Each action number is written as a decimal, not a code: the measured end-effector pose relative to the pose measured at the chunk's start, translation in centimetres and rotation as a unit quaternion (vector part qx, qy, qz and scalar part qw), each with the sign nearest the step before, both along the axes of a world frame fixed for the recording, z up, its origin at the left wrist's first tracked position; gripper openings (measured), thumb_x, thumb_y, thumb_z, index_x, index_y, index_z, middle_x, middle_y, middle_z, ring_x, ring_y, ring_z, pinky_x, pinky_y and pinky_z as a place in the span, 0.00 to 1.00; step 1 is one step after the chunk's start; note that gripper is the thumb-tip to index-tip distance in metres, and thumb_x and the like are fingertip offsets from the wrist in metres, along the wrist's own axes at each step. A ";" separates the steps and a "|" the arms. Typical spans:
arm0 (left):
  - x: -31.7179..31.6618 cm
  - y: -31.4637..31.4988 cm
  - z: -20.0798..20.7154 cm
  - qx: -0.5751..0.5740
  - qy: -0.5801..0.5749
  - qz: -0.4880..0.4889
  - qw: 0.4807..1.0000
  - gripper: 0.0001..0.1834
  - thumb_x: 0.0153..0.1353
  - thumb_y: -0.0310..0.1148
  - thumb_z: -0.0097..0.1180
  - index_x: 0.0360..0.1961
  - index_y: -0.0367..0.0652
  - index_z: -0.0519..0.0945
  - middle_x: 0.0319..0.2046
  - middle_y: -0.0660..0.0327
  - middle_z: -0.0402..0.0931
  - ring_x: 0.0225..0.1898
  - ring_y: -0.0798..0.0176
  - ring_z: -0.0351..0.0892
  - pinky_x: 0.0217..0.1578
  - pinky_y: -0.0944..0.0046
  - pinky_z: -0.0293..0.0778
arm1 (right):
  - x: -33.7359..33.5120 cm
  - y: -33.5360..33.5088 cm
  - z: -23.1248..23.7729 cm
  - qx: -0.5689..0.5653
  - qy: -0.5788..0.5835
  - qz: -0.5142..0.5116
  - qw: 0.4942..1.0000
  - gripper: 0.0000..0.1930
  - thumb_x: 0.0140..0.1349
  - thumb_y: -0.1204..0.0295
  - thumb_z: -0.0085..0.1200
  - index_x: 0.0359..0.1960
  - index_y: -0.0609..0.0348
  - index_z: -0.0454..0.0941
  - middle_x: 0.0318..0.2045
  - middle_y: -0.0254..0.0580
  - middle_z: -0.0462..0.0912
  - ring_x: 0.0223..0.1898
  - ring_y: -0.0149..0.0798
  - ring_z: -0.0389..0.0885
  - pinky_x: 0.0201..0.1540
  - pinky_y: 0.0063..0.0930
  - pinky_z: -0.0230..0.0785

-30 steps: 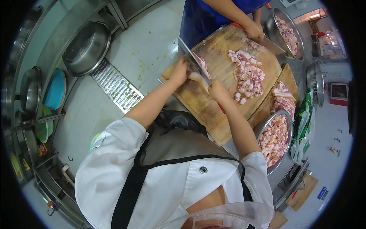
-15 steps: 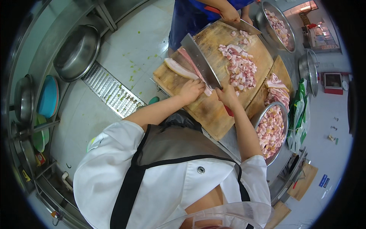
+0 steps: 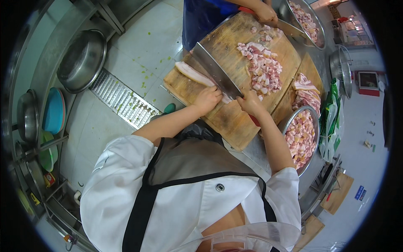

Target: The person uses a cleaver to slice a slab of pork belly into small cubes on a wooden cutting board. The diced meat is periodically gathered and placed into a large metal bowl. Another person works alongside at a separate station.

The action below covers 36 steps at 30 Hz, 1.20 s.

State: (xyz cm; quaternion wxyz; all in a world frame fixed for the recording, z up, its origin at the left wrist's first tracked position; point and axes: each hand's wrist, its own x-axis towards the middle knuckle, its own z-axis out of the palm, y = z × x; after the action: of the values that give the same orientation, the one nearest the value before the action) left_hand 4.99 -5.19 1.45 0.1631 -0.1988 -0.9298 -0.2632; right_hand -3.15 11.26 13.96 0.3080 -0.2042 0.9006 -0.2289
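My right hand (image 3: 250,103) is wrapped round the handle of a wide cleaver (image 3: 218,71), with its blade angled up and left over a wooden cutting board (image 3: 237,126). My left hand (image 3: 208,100) presses the near end of a long strip of pork belly (image 3: 192,73), its fingertips curled close to the blade. The blade hides part of the meat beyond it. To the right of the cleaver lies a heap of diced pork (image 3: 264,71). Farther right, slabs of pork belly (image 3: 305,91) rest on a second board.
Across the board a co-worker's hand (image 3: 265,12) grips another cleaver (image 3: 291,28) beside small pork pieces. Metal bowls of diced pork (image 3: 300,136) stand at the right and far right. Green-and-white plastic bags (image 3: 331,122) lie beside them. Shelves with basins (image 3: 82,61) line the left.
My cleaver's blade has tilted farther left, closer to the strip. The co-worker's hand and cleaver have shifted right. The whole view has shifted slightly.
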 end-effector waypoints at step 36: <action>2.5 -2.1 -0.6 -0.071 -0.006 -0.101 0.992 0.11 0.48 0.31 0.49 0.35 0.44 0.75 0.41 0.63 0.73 0.47 0.58 0.68 0.50 0.56 0.63 | 8.6 8.7 0.4 0.163 0.060 -0.006 0.985 0.12 0.53 0.70 0.51 0.38 0.59 0.78 0.31 0.57 0.79 0.36 0.56 0.78 0.39 0.46 0.70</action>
State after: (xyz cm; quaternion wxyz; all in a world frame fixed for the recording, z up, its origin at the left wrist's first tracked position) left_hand 7.48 -7.28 0.84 0.1154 -0.3008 -0.9224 -0.2131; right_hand 5.44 19.92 14.32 0.2816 -0.1595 0.9437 -0.0684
